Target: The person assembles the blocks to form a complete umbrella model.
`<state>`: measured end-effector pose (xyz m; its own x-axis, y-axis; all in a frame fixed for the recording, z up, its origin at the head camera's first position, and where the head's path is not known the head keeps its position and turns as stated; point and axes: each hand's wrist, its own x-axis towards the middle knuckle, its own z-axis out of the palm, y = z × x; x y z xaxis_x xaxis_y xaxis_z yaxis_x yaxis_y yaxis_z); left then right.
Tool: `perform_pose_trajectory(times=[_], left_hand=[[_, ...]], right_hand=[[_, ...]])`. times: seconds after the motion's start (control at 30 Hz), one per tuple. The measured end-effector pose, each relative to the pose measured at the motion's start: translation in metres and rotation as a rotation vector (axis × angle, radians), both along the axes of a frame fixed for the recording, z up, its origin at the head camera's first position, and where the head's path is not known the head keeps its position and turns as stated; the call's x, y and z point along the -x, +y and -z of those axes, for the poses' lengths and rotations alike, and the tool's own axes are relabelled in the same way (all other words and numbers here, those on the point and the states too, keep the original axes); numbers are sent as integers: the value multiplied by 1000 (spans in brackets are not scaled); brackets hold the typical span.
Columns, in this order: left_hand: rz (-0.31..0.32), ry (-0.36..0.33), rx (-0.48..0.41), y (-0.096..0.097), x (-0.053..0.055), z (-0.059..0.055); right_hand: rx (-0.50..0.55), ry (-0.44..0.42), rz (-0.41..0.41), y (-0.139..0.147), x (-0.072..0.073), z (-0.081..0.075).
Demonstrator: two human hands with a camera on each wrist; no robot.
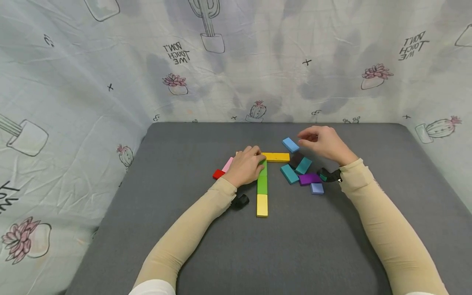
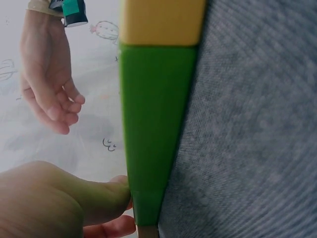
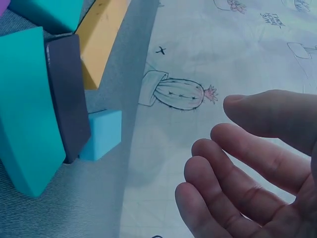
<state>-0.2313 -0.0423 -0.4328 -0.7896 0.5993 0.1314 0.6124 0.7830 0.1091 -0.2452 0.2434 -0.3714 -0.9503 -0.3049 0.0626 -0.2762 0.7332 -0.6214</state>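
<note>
Mid-frame, my left hand touches the upper green block; grip unclear. Right hand, right of centre, loose, empty. I'd nudge lightly, edges flush.

Table: we see grey
Row on it: green blocks, yellow block
Right of row: light-blue block
Left: red block

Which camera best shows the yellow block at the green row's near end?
The head view: there, the yellow block is uncovered and whole. The left wrist view shows it closer, but cut off at the top; the right wrist view doesn't show it.
</note>
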Motion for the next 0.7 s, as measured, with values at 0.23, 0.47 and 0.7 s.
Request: perform_pose_trajectory(times=[0.23,0.47,0.7], left_hand=[[3,5,-17,-1,0,1],[9,4,-33,-2,0,0],[6,2,-27,-2,-1,-1]], right_hand=[[2,5,2,0,1,8],[-8,12,-21,-4,2,14],[-16,8,-31,-6,3,17]])
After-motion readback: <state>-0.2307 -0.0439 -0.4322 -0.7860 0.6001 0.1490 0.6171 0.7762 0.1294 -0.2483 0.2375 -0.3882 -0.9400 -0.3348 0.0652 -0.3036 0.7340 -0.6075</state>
